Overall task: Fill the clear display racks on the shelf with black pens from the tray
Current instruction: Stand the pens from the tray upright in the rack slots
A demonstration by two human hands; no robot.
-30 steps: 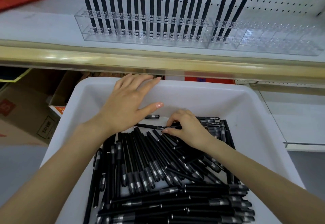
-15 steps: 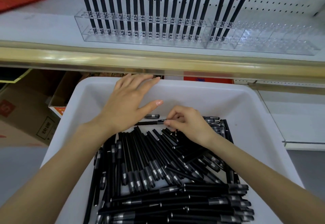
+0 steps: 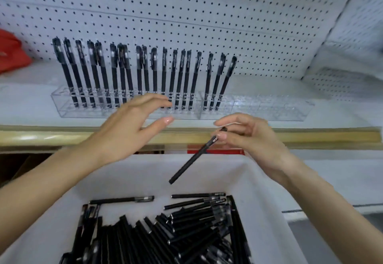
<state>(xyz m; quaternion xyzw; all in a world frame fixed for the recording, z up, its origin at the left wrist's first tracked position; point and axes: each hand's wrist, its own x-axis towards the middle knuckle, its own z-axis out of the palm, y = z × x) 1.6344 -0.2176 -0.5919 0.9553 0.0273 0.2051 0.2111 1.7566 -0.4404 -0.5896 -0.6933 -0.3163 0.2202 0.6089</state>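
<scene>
Upright black pens (image 3: 164, 73) crowd the left clear rack (image 3: 68, 111) and the left end of the right clear rack (image 3: 269, 108); its slots further right lie open from above. The left hand (image 3: 128, 131) hangs before the left rack; pegboard (image 3: 207, 15) closes the back.

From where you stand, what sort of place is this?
Most likely a stationery shop aisle being restocked: a white pegboard wall backs the shelf, clear display racks hold upright black pens, and a white tray below is piled with more. The right hand pinches one pen.
</scene>
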